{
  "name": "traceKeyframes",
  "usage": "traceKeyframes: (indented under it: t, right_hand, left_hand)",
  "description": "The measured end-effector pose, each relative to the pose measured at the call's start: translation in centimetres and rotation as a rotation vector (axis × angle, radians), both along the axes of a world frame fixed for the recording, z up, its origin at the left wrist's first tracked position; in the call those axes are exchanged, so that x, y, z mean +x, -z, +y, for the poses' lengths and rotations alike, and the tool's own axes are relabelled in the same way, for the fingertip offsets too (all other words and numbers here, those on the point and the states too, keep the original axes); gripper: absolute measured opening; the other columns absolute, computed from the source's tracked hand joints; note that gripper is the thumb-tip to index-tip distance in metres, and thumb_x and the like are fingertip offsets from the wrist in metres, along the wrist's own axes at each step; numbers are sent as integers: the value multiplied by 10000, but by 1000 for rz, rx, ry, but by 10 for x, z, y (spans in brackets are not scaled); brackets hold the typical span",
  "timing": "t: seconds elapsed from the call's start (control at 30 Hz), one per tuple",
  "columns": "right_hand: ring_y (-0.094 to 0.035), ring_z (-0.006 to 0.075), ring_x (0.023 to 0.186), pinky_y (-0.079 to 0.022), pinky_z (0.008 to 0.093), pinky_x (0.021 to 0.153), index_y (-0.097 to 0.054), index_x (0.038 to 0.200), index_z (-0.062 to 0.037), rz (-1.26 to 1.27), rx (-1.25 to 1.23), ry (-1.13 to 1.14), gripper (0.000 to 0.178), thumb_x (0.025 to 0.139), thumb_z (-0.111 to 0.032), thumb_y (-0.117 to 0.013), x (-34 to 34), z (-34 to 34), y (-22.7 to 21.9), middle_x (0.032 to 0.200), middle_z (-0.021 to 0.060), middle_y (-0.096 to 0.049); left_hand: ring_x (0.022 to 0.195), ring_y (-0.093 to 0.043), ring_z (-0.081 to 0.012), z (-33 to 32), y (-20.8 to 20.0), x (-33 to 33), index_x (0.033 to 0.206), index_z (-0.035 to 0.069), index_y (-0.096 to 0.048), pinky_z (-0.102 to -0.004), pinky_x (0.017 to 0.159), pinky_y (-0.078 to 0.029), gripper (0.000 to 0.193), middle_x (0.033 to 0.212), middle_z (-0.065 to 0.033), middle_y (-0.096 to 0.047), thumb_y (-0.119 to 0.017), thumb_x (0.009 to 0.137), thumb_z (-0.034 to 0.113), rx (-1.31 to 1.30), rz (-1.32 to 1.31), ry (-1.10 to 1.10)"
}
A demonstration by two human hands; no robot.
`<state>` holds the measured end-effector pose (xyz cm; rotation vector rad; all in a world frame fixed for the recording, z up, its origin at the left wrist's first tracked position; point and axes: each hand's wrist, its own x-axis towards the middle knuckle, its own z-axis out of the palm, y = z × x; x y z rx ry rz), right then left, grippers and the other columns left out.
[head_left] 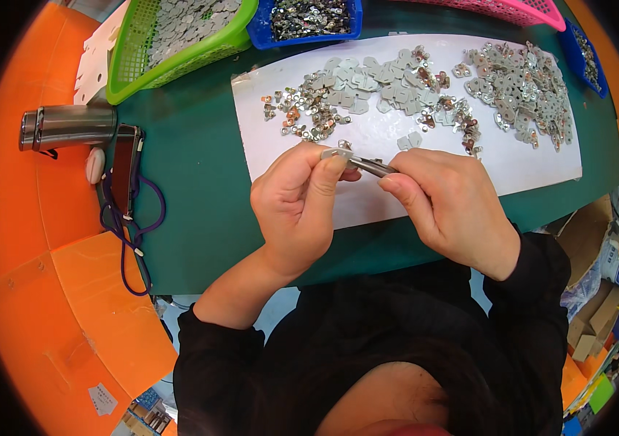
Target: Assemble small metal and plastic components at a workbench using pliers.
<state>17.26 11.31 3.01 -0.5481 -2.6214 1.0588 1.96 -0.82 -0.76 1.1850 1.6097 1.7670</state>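
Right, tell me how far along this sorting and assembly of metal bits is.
Done, it seems: a heap of plates lies at the sheet's right end, though I cannot tell if they are finished. In hand: the left hand pinches a small plate while the right hand works it with a thin tool. Left: loose piles mid-sheet and full baskets behind.

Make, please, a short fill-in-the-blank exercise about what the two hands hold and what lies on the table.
1. The left hand and the right hand pinch a small metal part above a sheet of ____ colour.
2. The metal flask lies on its ____.
3. The phone has a ____ cord.
4. The basket left of the blue tray is ____.

Missing words: white; side; purple; green
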Motion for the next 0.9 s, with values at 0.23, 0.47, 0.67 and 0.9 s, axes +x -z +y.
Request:
traceKeyframes:
  t: [0.23,0.47,0.67,0.9]
  right_hand:
    - [-559,347,620,-428,397,539,-583,823,-24,-51,39,31,209,947,-192,-602,3,-3,3,685,131,-541]
    - [-579,331,657,-454,396,570,-588,857,-38,44,199,84,183,920,-206,-628,14,2,2,717,123,-566]
    - [-585,329,659,-439,353,586,-597,867,-24,-102,343,537,182,976,-122,-489,69,50,-5,733,141,-558]
    - [-590,301,657,-444,367,585,-639,900,-47,-289,740,720,235,963,-272,-609,100,83,12,762,121,-621]
  left_hand:
    - [739,-642,-109,0,-1,5,913,-70,-635,-232,675,-516,124,820,-93,-668,-572,971,21,-33,-59,3]
    - [769,-658,-171,3,-9,-10,952,-64,-657,-256,696,-510,115,847,-124,-680,-599,949,36,-47,263,73]
    - [852,-671,-204,6,-8,-8,1029,-64,-671,-284,780,-523,175,956,-145,-694,-559,961,51,-6,231,8]
    - [856,-670,-188,9,-5,-4,1035,-47,-674,-275,782,-517,140,928,-124,-697,-598,921,-20,-94,241,79]
